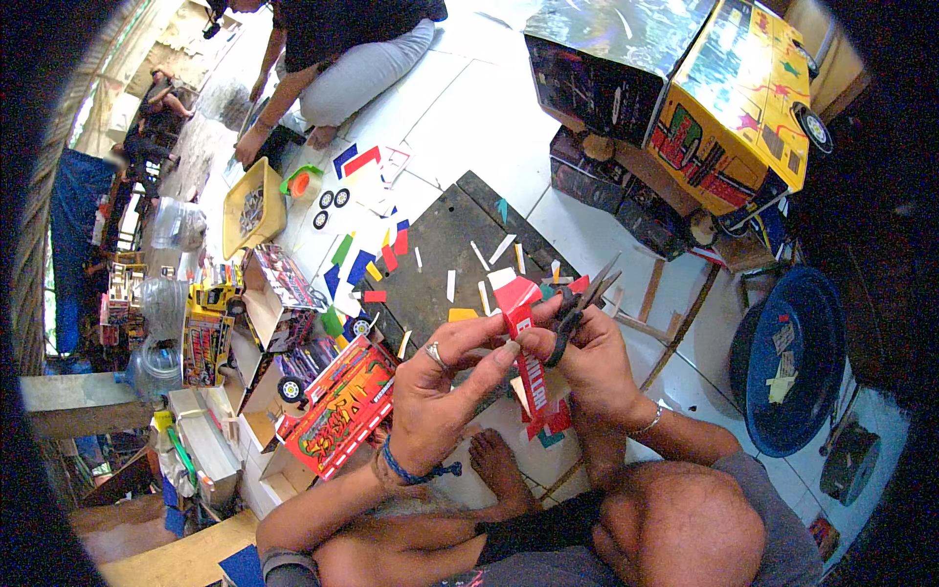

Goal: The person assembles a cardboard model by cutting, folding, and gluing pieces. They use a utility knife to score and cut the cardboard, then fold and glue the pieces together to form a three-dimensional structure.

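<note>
A narrow red strip with white lettering [531, 380], partly folded at its top end, is held up in front of me. My left hand [442, 386], with a ring on one finger, pinches its left edge between thumb and fingers. Scissors with black handles [564, 331] are in my right hand [599, 364], their blades pointing up and away from the strip. The right thumb also presses against the strip. Below lies a dark work board [430, 245] scattered with small white, red and yellow offcuts.
Beyond the board lie coloured pieces [362, 266], small black wheels [327, 208] and a yellow tray [254, 210]. Toy trucks [337, 406] crowd the left; a large yellow one [738, 108] rests on boxes at right. A blue basin [790, 362] stands right. Another person [342, 59] sits opposite.
</note>
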A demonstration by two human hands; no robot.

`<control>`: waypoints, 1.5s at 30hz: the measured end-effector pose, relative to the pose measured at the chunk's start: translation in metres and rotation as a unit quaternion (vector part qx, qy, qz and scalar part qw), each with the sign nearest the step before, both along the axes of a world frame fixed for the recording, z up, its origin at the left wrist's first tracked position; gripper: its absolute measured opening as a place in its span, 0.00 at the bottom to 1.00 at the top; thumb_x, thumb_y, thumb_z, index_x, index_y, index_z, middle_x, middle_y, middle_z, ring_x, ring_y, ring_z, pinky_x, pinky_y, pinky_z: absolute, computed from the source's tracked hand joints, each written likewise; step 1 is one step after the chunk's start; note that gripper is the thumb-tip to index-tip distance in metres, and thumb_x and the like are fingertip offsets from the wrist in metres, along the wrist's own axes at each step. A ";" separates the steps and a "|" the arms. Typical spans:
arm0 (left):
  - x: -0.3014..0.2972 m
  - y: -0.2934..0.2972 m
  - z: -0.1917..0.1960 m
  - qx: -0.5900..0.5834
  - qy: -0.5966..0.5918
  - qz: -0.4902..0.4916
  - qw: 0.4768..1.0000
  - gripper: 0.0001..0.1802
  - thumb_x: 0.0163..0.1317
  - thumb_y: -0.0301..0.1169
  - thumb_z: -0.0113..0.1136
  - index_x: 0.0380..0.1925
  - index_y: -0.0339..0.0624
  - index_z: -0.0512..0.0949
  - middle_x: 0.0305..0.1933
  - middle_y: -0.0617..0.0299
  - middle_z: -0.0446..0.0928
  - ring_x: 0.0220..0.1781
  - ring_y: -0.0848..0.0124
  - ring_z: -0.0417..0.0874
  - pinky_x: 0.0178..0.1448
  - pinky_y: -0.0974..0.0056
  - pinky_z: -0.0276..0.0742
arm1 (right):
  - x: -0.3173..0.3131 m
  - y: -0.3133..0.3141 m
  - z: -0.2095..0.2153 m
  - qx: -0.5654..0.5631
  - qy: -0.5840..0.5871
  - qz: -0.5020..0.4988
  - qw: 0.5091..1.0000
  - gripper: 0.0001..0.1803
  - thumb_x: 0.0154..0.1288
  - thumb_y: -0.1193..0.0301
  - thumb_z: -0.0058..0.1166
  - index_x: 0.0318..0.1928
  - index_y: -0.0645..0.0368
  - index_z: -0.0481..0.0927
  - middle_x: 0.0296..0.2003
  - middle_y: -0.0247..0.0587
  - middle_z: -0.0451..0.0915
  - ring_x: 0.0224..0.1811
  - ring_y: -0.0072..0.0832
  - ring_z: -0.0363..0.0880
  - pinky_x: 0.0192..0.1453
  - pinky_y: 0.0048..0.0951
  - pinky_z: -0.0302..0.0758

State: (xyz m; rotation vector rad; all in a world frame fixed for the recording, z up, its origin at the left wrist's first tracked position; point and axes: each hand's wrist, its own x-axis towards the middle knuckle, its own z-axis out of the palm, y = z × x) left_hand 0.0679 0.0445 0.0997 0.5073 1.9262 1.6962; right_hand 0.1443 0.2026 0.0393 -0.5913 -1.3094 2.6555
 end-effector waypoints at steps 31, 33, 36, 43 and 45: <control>-0.029 -0.025 0.025 -0.058 0.401 -0.168 0.898 0.12 0.53 0.26 0.72 0.39 0.49 0.89 0.44 0.64 0.84 0.47 0.66 0.85 0.51 0.62 0.77 | -0.005 0.042 0.023 0.032 0.061 0.299 0.952 0.15 0.66 0.71 0.68 0.49 0.64 0.82 0.41 0.36 0.87 0.46 0.20 0.84 0.54 0.25 0.79; -0.029 -0.027 0.024 -0.067 0.408 -0.174 0.894 0.12 0.53 0.25 0.72 0.39 0.49 0.89 0.44 0.64 0.84 0.48 0.66 0.84 0.53 0.61 0.76 | -0.006 0.043 0.023 0.047 0.060 0.301 0.951 0.16 0.66 0.70 0.69 0.50 0.64 0.82 0.41 0.36 0.87 0.47 0.20 0.84 0.55 0.26 0.79; -0.030 -0.027 0.022 -0.064 0.412 -0.175 0.892 0.13 0.52 0.26 0.72 0.40 0.49 0.89 0.46 0.63 0.84 0.49 0.65 0.84 0.54 0.61 0.76 | -0.008 0.043 0.023 0.057 0.054 0.304 0.949 0.16 0.66 0.71 0.68 0.50 0.64 0.81 0.41 0.37 0.87 0.46 0.22 0.84 0.55 0.26 0.80; -0.032 -0.024 0.021 -0.042 0.398 -0.094 0.912 0.28 0.48 0.28 0.79 0.53 0.46 0.84 0.61 0.51 0.79 0.62 0.53 0.82 0.63 0.54 0.80 | -0.016 0.042 0.023 -0.034 0.057 0.267 0.961 0.16 0.65 0.73 0.68 0.50 0.64 0.81 0.41 0.38 0.86 0.45 0.22 0.85 0.53 0.24 0.80; -0.036 -0.024 0.019 -0.036 0.436 -0.096 0.894 0.27 0.48 0.27 0.79 0.52 0.46 0.84 0.62 0.50 0.79 0.64 0.52 0.80 0.64 0.54 0.80 | -0.015 0.042 0.024 -0.054 0.062 0.269 0.960 0.15 0.66 0.72 0.68 0.50 0.63 0.81 0.41 0.37 0.86 0.45 0.21 0.85 0.53 0.23 0.80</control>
